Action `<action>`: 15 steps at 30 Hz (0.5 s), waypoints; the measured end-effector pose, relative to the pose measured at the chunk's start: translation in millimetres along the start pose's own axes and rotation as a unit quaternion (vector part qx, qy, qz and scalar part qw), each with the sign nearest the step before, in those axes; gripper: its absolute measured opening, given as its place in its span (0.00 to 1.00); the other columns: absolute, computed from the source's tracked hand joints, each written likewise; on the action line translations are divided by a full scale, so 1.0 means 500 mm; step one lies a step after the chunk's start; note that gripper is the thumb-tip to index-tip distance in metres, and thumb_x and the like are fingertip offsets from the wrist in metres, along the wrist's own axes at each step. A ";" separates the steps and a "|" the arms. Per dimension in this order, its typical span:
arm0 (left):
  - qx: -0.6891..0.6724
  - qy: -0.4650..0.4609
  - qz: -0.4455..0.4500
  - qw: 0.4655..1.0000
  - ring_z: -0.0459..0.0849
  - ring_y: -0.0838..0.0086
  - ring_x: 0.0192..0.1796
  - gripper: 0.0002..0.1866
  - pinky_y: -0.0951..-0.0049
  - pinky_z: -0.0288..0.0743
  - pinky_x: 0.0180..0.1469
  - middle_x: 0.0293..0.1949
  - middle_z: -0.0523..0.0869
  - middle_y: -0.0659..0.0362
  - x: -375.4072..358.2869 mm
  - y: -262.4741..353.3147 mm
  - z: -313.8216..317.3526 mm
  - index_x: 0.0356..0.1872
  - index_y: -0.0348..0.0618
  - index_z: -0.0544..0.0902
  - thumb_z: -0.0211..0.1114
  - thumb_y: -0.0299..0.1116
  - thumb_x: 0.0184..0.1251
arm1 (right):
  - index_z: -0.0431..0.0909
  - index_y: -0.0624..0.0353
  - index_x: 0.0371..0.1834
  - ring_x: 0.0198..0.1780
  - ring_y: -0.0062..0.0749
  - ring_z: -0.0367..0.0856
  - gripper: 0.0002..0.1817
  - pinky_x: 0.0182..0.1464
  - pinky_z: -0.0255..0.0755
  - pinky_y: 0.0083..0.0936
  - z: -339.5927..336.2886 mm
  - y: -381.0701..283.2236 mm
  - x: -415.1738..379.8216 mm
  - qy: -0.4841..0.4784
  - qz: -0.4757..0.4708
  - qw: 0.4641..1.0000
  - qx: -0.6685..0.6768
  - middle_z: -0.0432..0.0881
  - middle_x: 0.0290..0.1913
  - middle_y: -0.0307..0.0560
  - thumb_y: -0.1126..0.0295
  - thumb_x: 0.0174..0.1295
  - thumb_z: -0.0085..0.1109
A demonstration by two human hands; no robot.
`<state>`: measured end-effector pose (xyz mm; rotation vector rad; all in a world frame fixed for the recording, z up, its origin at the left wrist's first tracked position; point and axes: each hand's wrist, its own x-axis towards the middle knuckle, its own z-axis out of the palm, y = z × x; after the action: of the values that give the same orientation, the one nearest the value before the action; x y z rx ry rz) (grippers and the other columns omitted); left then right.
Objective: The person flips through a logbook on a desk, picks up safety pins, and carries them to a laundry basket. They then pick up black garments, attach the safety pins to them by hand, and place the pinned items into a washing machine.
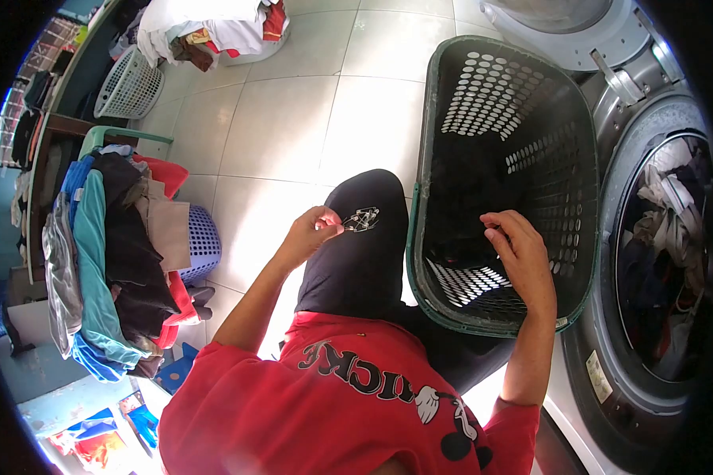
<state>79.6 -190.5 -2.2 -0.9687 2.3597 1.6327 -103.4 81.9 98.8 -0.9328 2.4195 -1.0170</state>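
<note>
My left hand is closed, pinching a bunch of safety pins between thumb and fingertips. The pins look thin and metallic, and they dangle over my dark trouser leg. Over the near right part of a dark green laundry basket is my right hand, its thumb and forefinger drawn close together in a pinch. Whatever may be between those fingertips is too small to make out. Inside the basket lies dark cloth, partly lost in shadow.
On the right stands a front-loading washing machine, its door swung open and laundry in the drum. Clothes hang over a rack at left, beside a purple basket. White laundry fills a container on the tiled floor.
</note>
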 end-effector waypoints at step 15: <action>-0.240 -0.028 0.047 0.969 0.69 0.86 0.31 0.05 0.85 0.61 0.33 0.27 0.75 0.68 -0.032 0.144 -0.037 0.30 0.46 0.75 0.60 0.34 0.57 | 0.75 0.61 0.37 0.39 0.35 0.76 0.07 0.42 0.68 0.23 -0.008 0.001 0.008 0.110 -0.063 0.991 0.035 0.76 0.37 0.46 0.74 0.56 0.52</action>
<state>56.9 -184.0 70.1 -0.8671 2.0380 2.2979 -108.8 81.3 101.0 -1.0079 2.5076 -1.3056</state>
